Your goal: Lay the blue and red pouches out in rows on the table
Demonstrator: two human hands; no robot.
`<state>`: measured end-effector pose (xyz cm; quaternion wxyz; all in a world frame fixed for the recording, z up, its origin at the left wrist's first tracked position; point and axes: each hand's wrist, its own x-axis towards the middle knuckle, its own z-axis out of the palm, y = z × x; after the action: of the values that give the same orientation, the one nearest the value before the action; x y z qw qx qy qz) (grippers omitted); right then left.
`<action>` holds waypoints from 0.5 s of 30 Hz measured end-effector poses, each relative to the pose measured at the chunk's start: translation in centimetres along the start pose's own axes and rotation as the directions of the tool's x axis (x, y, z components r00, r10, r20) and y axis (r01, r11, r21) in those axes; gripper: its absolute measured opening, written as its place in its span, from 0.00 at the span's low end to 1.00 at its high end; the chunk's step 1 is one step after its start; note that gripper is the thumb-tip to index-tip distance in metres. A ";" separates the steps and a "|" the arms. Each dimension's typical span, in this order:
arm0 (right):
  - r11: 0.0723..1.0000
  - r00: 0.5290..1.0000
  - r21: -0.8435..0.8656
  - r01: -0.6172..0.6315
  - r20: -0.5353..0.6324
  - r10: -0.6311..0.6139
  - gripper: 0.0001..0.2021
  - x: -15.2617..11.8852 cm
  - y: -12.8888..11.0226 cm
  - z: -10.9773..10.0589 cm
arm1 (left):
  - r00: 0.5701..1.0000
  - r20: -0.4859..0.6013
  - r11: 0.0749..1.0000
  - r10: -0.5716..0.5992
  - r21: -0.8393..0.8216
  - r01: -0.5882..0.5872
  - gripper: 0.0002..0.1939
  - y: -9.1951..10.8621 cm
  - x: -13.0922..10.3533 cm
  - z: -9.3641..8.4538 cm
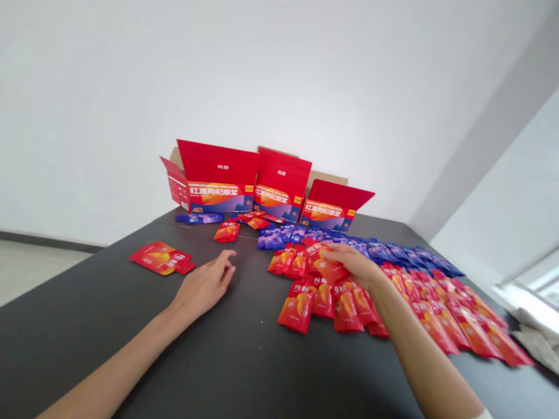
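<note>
My right hand (pixel 354 263) grips a red pouch (pixel 326 266) with an orange fruit print, its fingers closed round the pouch's right side. The pouch is held over rows of similar red pouches (pixel 297 308) on the dark table. My left hand (pixel 205 284) rests low over the table with nothing in it, its fingers loosely bent and the index finger reaching forward. Just left of it, nearest to its fingers and wrist, lies a flat red pouch (pixel 159 258). Farther forward is another red pouch (pixel 227 231).
Three open red cartons, a left one (pixel 220 174), a middle one (pixel 282 183) and a right one (pixel 332 203), stand along the back by the white wall. Blue pouches (pixel 388 251) run in a row to the right. A few blue pouches (pixel 203 218) lie before the left carton.
</note>
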<state>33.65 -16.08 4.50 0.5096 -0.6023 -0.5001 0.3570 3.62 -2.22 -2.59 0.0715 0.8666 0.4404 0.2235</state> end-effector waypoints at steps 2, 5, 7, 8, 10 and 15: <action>0.981 0.984 0.081 -0.176 -0.019 0.178 0.14 -2.4 0.4 -5.2 | 1.000 -0.004 1.000 0.001 0.015 -0.001 0.17 0.0 0.1 0.0; 0.949 0.897 -0.045 -0.313 -0.342 0.280 0.12 -6.0 2.7 -12.2 | 1.000 -0.011 0.999 0.008 0.033 -0.008 0.17 0.1 0.2 -0.1; 0.899 0.850 -0.171 -0.403 -0.436 0.297 0.10 -7.7 5.3 -15.2 | 1.000 -0.014 0.999 0.018 0.031 -0.017 0.17 0.1 0.3 -0.1; 0.883 0.845 -0.211 -0.419 -0.445 0.295 0.10 -8.2 6.7 -16.2 | 1.000 -0.015 0.999 0.018 0.029 -0.017 0.17 0.1 0.3 -0.1; 0.864 0.850 -0.264 -0.429 -0.443 0.286 0.12 -8.6 9.3 -17.4 | 1.000 -0.014 1.000 0.013 0.024 -0.013 0.17 0.0 0.3 0.0; 0.666 0.792 -0.485 -0.567 -0.543 0.278 0.17 -7.7 12.5 -18.8 | 1.000 -0.022 1.000 0.003 0.009 -0.002 0.17 -0.3 0.3 0.1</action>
<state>52.45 -28.07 -4.00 0.2756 -0.8998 -0.3074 0.1412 3.59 -1.83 -2.73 0.0622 0.8649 0.4412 0.2311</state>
